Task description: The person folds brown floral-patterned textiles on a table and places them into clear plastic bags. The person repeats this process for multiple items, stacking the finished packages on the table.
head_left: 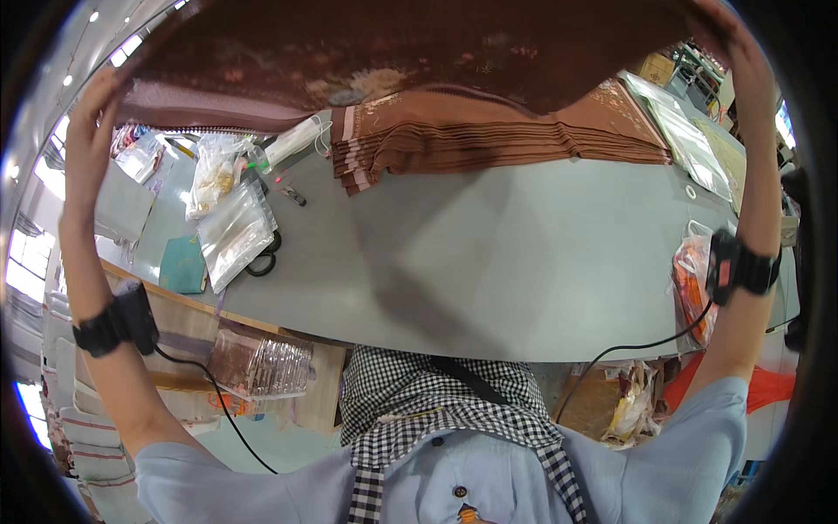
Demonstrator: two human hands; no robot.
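The dark brown cloth [419,52], printed with pale flowers, hangs stretched between my two raised hands, across the far side of my view. My left hand [98,100] is closed on its left end. My right hand [723,35] grasps the other end, though its fingers are partly lost at the dark rim of the view. A mauve strip [188,105] with a toothed edge shows just right of my left hand; I cannot tell whether it belongs to the same cloth.

Between my hands and nearer to me lies a stack of folded brown cloths [506,135], partly covered from view by what I hold. It rests on the grey table [524,253]. Nearer to me than my left hand, and to its right, are clear plastic bags [237,229], with black-handled scissors [263,255] just beside them and a teal booklet [182,265] on their left. On the nearer side of my right hand, to its left, lie clear plastic sleeves [685,140] and a small white ring [690,191]; nearer still is a bag with orange contents [694,271], beside my right forearm.
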